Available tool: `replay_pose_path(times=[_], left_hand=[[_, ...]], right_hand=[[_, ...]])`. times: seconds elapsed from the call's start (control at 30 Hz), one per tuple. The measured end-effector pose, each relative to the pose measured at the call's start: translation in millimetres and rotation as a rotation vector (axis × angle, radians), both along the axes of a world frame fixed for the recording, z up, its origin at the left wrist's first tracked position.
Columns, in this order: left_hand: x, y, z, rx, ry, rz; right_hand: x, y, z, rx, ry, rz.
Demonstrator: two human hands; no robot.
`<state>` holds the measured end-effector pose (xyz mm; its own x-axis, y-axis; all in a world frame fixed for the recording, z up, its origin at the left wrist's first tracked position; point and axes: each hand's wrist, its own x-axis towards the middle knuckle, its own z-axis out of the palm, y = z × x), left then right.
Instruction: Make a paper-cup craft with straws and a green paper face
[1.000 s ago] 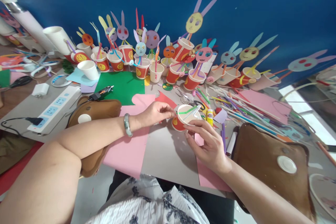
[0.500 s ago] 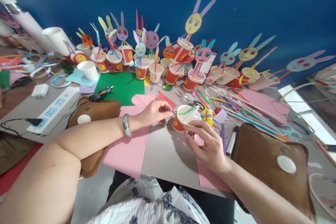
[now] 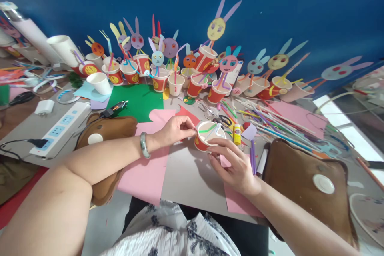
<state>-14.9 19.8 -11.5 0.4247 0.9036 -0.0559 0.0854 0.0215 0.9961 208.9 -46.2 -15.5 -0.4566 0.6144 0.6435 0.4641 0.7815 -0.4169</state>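
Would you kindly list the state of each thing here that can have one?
Red paper cup: tilted, open, held by both hands.
Left hand: pinching the cup's rim.
Right hand: gripping the cup's side.
Power strip: one plug in.
White cup: lying tipped.

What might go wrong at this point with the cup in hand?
The cup is gripped only by fingertips of both hands, left hand and right hand; squeezing may crumple it. The green strip across its mouth might pull loose. The glue stick beside it could get knocked over.
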Motion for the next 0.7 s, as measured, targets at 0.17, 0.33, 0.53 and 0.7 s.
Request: replay_pose_path(times=[0.17,0.33,0.53,0.7], left_hand=[[-1,0,-1.6,-0.02,-0.028,-0.019],[-1,-2,-2.8,-0.033,-0.054,-0.021],[-2,-3,-0.7,-0.06,-0.062,-0.046],[-2,-2,-1.8,-0.049,-0.084,-0.038]], right_hand=[[5,-1,0.7,0.097,0.013,-0.058],[10,-1,0.5,0.201,0.079,-0.132],[11,7,-1.7,0.242,0.159,-0.175],[13,11,0.7,0.263,0.206,-0.231]])
